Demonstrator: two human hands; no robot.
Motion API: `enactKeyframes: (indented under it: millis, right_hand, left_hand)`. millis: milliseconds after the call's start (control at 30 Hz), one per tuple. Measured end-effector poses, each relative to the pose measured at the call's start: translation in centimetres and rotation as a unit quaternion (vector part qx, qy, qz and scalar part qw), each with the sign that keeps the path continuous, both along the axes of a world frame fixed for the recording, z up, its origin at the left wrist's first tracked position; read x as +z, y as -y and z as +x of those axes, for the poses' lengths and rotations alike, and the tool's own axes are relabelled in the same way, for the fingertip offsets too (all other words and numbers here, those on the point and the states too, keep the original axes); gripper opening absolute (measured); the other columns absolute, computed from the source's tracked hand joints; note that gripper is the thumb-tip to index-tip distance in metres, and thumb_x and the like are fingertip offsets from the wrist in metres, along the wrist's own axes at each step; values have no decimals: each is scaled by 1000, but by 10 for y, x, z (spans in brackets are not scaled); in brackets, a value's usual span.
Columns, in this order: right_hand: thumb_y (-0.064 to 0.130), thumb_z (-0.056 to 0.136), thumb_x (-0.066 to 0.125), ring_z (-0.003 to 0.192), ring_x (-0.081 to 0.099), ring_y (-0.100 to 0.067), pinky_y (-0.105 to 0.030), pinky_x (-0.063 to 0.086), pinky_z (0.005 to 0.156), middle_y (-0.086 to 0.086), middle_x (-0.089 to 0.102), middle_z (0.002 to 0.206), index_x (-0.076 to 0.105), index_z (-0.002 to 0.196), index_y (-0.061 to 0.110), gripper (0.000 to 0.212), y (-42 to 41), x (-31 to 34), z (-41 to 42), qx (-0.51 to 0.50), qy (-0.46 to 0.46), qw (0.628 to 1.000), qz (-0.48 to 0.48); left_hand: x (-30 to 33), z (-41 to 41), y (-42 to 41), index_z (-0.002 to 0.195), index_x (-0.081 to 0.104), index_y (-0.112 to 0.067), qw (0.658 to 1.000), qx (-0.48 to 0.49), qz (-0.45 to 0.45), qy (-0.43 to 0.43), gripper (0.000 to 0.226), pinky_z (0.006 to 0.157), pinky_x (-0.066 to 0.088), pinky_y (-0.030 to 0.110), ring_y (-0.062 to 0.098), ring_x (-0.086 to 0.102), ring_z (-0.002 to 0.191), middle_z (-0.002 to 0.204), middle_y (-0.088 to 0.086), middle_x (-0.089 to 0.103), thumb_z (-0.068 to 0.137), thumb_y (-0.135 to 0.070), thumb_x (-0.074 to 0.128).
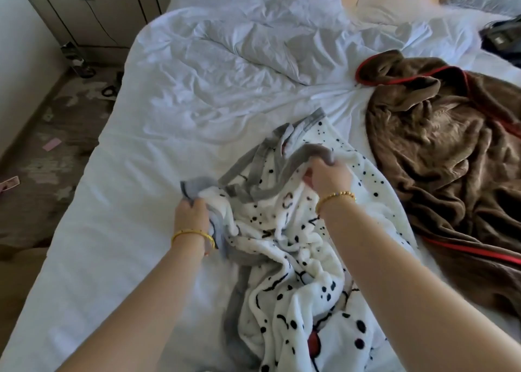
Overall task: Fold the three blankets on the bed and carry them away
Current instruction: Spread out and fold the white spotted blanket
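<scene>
Hands gathering the spotted blanket's grey border on the bed.

The left hand (193, 213) and right hand (327, 174) each clutch a bunch of the white spotted blanket (293, 259), crumpled on the bed (141, 151) beside the brown blanket (439, 151). Best to find two true corners along the grey edge, lift, and shake it flat before folding.

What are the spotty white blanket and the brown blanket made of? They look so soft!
The white black-spotted blanket looks like plush fleece: fuzzy matte pile, grey band edging. The brown red-trimmed blanket looks like velvety fleece with a slight sheen on its folds. Probably synthetic; I can't be sure.
</scene>
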State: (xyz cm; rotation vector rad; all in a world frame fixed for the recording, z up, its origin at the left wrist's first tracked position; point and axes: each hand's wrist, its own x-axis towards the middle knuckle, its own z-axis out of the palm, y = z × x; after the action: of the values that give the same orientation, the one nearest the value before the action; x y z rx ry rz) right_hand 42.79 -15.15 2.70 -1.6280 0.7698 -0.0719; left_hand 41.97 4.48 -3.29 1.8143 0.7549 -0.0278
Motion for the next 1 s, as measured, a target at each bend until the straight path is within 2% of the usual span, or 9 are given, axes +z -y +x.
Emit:
enactKeyframes:
  millis: [67, 133, 300, 433, 500, 567, 667, 867, 1000]
  right_hand:
    - [2, 88, 41, 56, 42, 6, -8, 39, 60, 1, 40, 63, 38, 63, 19, 31, 15, 54, 10, -163, 273, 943, -97]
    - [6, 87, 40, 48, 35, 3, -7, 30, 50, 7, 31, 60, 35, 61, 21, 30, 22, 91, 14, -155, 373, 897, -177]
    - [23, 96, 38, 56, 44, -11, -20, 35, 47, 0, 49, 66, 52, 77, 13, 26, 3, 66, -6, 41, 87, 980, -174]
    - [34, 95, 36, 111, 41, -30, -38, 37, 92, -12, 49, 117, 67, 94, 16, 37, 1, 7, -47, 183, -155, 866, -439]
    - [33, 93, 42, 128, 27, -29, -42, 21, 108, -9, 37, 137, 70, 99, 20, 32, -7, -8, -62, 208, -128, 807, -538]
    - [28, 94, 43, 116, 45, -22, -40, 11, 116, -5, 53, 121, 68, 91, 17, 28, -17, -15, -67, 245, -58, 800, -544]
    - [18, 94, 38, 60, 46, -6, -38, 18, 116, 6, 54, 66, 53, 92, 15, 16, -27, -13, -63, 300, -36, 839, -452]
    - [19, 90, 38, 87, 38, -15, -52, -4, 115, 14, 40, 67, 42, 65, 26, 26, -43, 0, -39, 365, -89, 827, -419]
    - [20, 94, 33, 65, 44, -14, -45, 16, 113, 6, 41, 60, 35, 63, 22, 31, -67, 7, -27, 377, -71, 867, -319]
  left_hand:
    - [41, 20, -6, 124, 51, -2, 990, 90, -54, 95, 34, 80, 41, 23, 28, 55, 111, 123, 17, 57, 96, -12, 37]
    - [76, 32, -9, 125, 51, -9, 976, 116, -61, 174, 35, 79, 41, 20, 22, 55, 106, 119, 8, 58, 95, -16, 36]
    - [84, 21, -8, 125, 51, -6, 987, 68, -2, 143, 35, 81, 40, 26, 27, 55, 105, 119, 11, 59, 95, -15, 35]
    - [42, -4, -19, 121, 52, 4, 998, 14, 55, 30, 35, 94, 41, 39, 36, 52, 114, 124, 23, 56, 96, -17, 41]
    - [25, -20, -18, 112, 55, 7, 997, -30, 63, 18, 35, 91, 44, 41, 38, 55, 108, 116, 27, 59, 96, -23, 43]
    - [16, -32, -16, 103, 57, 4, 997, -56, 52, 28, 34, 86, 45, 40, 37, 57, 102, 108, 26, 61, 96, -27, 46]
    - [14, -39, -12, 96, 57, -5, 996, -79, 17, 34, 27, 79, 45, 34, 31, 58, 94, 100, 16, 63, 95, -30, 47]
    - [23, -36, -15, 88, 56, -9, 991, -126, -23, 46, 22, 63, 44, 23, 20, 56, 72, 79, 5, 60, 95, -28, 49]
    - [27, -40, -15, 79, 54, -14, 984, -169, -45, 45, 23, 52, 42, 18, 11, 54, 63, 69, -1, 56, 95, -29, 49]
